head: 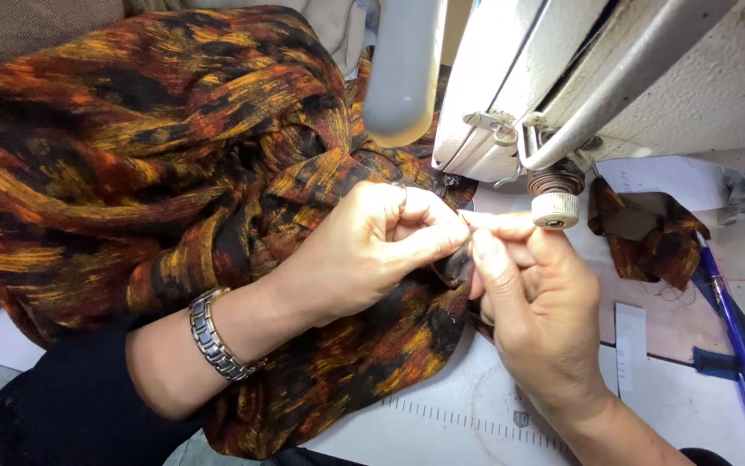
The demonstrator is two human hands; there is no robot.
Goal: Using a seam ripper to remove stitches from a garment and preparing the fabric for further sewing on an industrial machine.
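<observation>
— Where the two hands meet, what do they hold?
— The left hand [372, 250] and right hand [532, 302] both pinch one dark edge of the orange and black cloth [157, 147].
— Where is the rest?
— It's piled left, under the left wrist, beside the white sewing machine [511, 78] on the tabletop [476, 414].
</observation>
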